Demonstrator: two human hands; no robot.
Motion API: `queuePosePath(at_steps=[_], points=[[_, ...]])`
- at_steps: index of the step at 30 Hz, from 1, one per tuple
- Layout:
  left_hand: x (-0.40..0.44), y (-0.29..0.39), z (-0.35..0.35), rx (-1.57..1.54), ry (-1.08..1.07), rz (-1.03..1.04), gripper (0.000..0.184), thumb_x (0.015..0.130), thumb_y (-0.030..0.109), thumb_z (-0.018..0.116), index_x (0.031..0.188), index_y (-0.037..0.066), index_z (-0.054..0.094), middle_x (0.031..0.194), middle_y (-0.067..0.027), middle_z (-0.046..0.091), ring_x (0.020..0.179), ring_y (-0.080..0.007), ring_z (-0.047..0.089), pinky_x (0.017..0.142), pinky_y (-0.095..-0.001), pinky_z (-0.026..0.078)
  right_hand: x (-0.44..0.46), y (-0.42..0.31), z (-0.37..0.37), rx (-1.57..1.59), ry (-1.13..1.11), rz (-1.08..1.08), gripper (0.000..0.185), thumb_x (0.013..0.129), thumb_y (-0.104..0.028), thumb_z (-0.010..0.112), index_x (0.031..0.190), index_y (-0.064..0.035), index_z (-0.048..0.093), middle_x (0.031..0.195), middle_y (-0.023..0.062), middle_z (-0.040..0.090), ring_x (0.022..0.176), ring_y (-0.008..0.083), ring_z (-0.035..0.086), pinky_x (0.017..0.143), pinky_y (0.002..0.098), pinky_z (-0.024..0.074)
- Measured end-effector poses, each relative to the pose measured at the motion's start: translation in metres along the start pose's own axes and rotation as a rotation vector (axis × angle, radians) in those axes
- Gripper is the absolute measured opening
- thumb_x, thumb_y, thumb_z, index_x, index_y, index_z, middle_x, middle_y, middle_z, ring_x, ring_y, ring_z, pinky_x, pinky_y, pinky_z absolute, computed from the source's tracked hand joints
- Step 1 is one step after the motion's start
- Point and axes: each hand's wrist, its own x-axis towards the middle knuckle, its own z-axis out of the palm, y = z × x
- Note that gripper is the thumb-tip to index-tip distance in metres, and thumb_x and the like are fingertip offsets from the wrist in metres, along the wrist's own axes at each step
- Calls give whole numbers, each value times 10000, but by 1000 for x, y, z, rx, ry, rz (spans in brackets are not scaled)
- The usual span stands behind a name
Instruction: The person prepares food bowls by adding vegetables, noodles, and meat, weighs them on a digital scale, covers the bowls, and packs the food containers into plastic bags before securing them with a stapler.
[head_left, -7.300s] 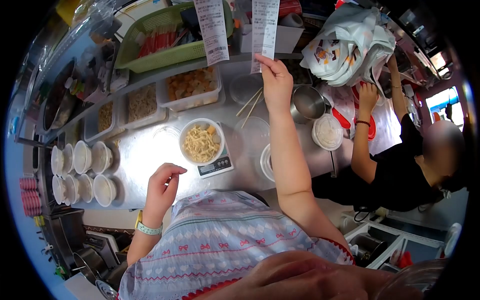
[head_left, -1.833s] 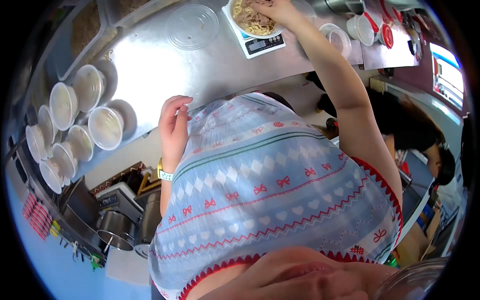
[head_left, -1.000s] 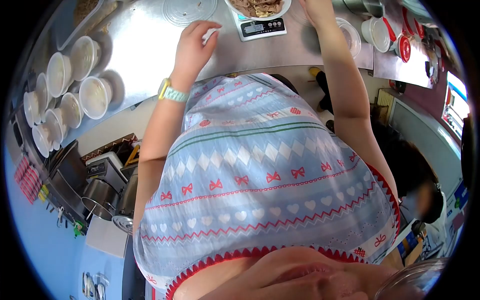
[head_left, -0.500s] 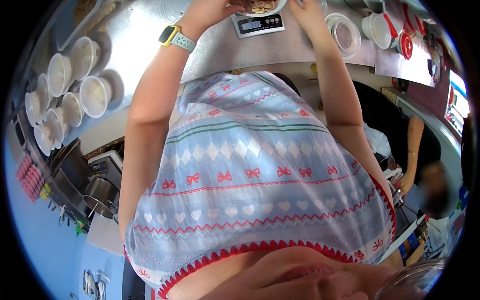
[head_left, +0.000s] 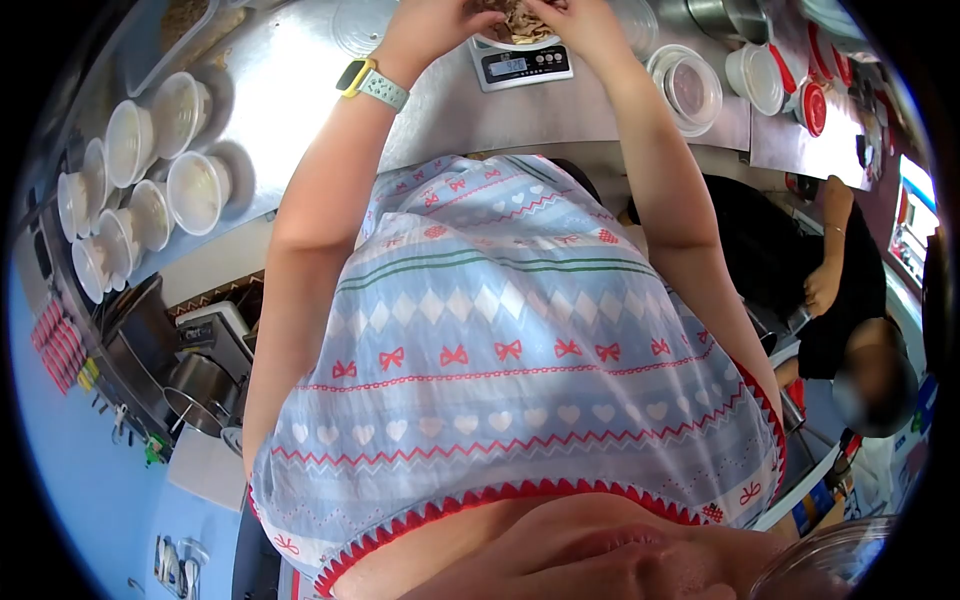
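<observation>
A white bowl (head_left: 516, 44) of thin brown food strips (head_left: 524, 22) stands on a small digital scale (head_left: 522, 66) at the top edge of the view. My left hand (head_left: 440, 28), with a yellow-cased watch on its wrist, reaches in from the left, thumb and fingers closed on the strips. From the right, my right hand (head_left: 583, 24) has its fingertips pinched together among the same strips. The frame's top edge cuts off part of the bowl and of both hands. The lit display seems to read about 926.
Several lidded white tubs (head_left: 198, 192) are grouped on the steel counter (head_left: 290, 110) at left. A clear bin (head_left: 175, 40) of brown food lies behind them. Round containers (head_left: 688, 90) stand at right. A co-worker in black (head_left: 770, 240) is at the lower right.
Both hands have moved inward over the bowl, and the right fingers now reach into it. The number on the scale has changed. The co-worker's arm has shifted.
</observation>
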Motion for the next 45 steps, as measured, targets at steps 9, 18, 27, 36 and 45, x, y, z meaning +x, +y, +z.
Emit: queuePosePath(at_steps=[9,18,27,36,45], points=[[9,-14,9,-33,74,-142,281,805,136,674,1079,71,666,1034,-156,673,967,-375,624,841,-429,516,19,27,3,-241,273,-323,196,865,-138,627,1041,-102,706,990,154,671,955,365,630,864,415,503],[14,-10,10,39,146,59,243,808,102,661,1047,73,689,1039,-152,688,931,-365,640,845,-433,516,-40,12,19,-548,278,-292,184,814,-255,680,972,-170,720,1181,100,591,1113,310,539,942,462,435],[25,-6,41,72,-130,344,241,856,65,621,1084,42,695,1129,-158,677,1007,-340,650,885,-418,514,-57,64,23,-633,453,-298,197,777,-240,616,915,-264,754,974,14,690,911,261,626,757,534,424],[-44,-5,-38,-67,-46,-240,281,955,93,577,1219,0,595,1171,-172,624,1060,-274,608,902,-350,490,-100,9,76,-77,684,-283,116,796,-221,668,892,-250,727,950,6,655,994,240,602,909,436,387],[-77,4,-48,-431,-88,-259,319,983,154,571,1219,-60,570,1208,-160,598,1061,-224,579,944,-336,463,-138,10,90,348,925,-252,145,849,-123,681,986,-86,708,926,104,689,809,241,661,759,352,520]])
